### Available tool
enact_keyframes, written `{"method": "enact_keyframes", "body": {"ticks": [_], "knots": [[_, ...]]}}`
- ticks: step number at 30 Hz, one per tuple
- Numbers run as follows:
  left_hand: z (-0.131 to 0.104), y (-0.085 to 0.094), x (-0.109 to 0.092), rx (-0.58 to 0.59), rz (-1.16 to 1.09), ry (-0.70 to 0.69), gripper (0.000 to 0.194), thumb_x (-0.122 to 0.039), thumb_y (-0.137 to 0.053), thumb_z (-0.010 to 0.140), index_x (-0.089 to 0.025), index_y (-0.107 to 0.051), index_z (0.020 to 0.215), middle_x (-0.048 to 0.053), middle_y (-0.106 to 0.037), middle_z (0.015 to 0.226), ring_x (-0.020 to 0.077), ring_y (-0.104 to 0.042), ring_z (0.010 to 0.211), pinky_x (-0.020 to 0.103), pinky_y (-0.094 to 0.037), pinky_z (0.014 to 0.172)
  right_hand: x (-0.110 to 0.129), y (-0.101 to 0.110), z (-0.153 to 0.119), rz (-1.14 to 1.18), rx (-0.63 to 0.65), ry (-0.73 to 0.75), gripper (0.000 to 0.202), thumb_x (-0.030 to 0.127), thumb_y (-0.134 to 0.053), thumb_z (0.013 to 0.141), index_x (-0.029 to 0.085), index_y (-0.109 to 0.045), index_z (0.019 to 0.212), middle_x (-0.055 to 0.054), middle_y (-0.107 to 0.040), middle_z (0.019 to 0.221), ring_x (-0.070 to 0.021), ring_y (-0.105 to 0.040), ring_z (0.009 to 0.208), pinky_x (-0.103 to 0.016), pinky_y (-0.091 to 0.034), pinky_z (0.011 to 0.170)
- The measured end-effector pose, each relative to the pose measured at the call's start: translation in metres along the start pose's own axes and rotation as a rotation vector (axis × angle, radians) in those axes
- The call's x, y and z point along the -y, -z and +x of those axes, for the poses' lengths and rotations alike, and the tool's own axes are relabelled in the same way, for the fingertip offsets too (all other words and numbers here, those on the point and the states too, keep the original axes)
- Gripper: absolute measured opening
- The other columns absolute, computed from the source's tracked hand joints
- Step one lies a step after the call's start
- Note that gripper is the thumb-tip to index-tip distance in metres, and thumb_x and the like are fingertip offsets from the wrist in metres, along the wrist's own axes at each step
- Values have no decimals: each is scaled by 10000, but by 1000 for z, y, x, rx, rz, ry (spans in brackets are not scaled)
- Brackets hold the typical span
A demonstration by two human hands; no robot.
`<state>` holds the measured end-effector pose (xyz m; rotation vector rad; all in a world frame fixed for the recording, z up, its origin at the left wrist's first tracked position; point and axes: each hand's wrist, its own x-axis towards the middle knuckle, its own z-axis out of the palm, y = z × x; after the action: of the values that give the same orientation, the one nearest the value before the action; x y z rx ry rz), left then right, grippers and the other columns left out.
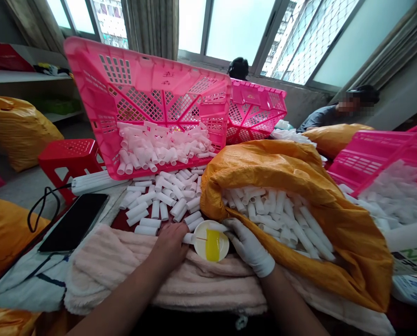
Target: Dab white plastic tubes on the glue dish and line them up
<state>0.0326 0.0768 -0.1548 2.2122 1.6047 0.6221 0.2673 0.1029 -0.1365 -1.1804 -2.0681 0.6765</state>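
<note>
My bare left hand (pixel 171 242) is closed around a short white tube (pixel 189 238), whose end points at the left rim of a small white dish (pixel 201 253). In the dish lies a bright yellow patch (pixel 212 245); I cannot tell whether it is liquid or solid. A thin brown stick (pixel 201 238) reaches towards the yellow. On the dish's other side, my right hand (pixel 246 245), in a white glove, pinches another white tube (pixel 217 226) above the far rim. Its fingertips are partly hidden.
White tubes (pixel 173 193) lie loose behind the dish, below a tilted pink crate (pixel 145 65) with more tubes. An orange sack (pixel 348 233) of tubes opens at right. A pink cloth (pixel 124 261) covers the front edge; a phone (pixel 75 221) lies left. A person (pixel 320 116) sits far right.
</note>
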Motion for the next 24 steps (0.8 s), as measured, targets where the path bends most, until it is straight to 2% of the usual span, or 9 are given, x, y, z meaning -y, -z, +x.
{"method": "enact_keyframes", "body": {"ticks": [2, 4, 7, 9, 11, 14, 19, 22, 24], "knots": [[-1, 0, 0, 3, 2, -6, 140, -104, -414, 684, -167, -500, 774, 56, -559, 840, 199, -500, 859, 361, -354, 814, 0, 0, 0, 9, -24, 67, 150, 162, -498, 816, 209, -563, 943, -51, -579, 960, -174, -540, 922, -353, -437, 876], [-2, 0, 1, 4, 3, -5, 141, -104, -413, 680, -168, -500, 771, 57, -559, 838, 200, -500, 853, 361, -357, 808, -1, 0, 1, 17, -47, 88, 174, 162, -503, 810, 205, -565, 966, -62, -565, 1013, -183, -526, 977, -356, -425, 902], [-1, 1, 0, -3, 4, -12, 148, -104, -411, 677, -172, -499, 774, 54, -556, 831, 198, -500, 851, 355, -361, 799, -3, -2, 1, 16, -15, -17, 251, 210, -461, 844, 200, -534, 1084, -73, -572, 1084, -192, -520, 1027, -376, -408, 935], [-1, 2, 0, 3, 2, -29, 152, -106, -413, 676, -175, -503, 777, 50, -557, 827, 196, -501, 855, 352, -359, 801, -3, -4, 1, 11, -19, -77, 237, 234, -428, 860, 188, -547, 1060, -72, -603, 1026, -194, -547, 973, -386, -425, 910], [-1, 4, -1, 12, -4, -42, 149, -112, -417, 680, -176, -509, 779, 46, -558, 825, 193, -504, 853, 349, -359, 800, -2, -6, 1, 5, -54, -65, 200, 228, -436, 847, 181, -568, 990, -70, -609, 961, -196, -555, 927, -391, -435, 890], [-1, 6, -3, 9, -9, -37, 150, -112, -418, 684, -172, -514, 782, 47, -560, 827, 193, -506, 853, 348, -362, 799, -1, -8, 0, 31, -101, 9, 149, 204, -482, 812, 181, -570, 929, -74, -577, 968, -198, -540, 946, -383, -436, 890], [-2, 4, -2, 10, 7, -24, 162, -103, -420, 681, -174, -517, 790, 51, -567, 840, 196, -508, 868, 353, -365, 808, -6, -9, -2, 24, -73, -61, 241, 214, -467, 838, 196, -527, 1071, -81, -582, 1031, -201, -538, 980, -410, -424, 914], [-2, 3, -3, 16, 11, -25, 152, -115, -422, 691, -170, -521, 793, 51, -568, 830, 200, -514, 863, 353, -376, 797, -7, -7, -1, -18, -100, 61, 173, 164, -474, 817, 199, -578, 951, -77, -573, 992, -201, -532, 968, -406, -427, 901], [-2, 5, -4, -20, 13, -30, 139, -123, -427, 698, -168, -527, 783, 56, -569, 846, 203, -515, 872, 355, -381, 805, -5, -5, 0, 7, -173, 147, 163, 147, -479, 810, 208, -585, 917, -73, -550, 1015, -198, -515, 1000, -395, -420, 909]]}}
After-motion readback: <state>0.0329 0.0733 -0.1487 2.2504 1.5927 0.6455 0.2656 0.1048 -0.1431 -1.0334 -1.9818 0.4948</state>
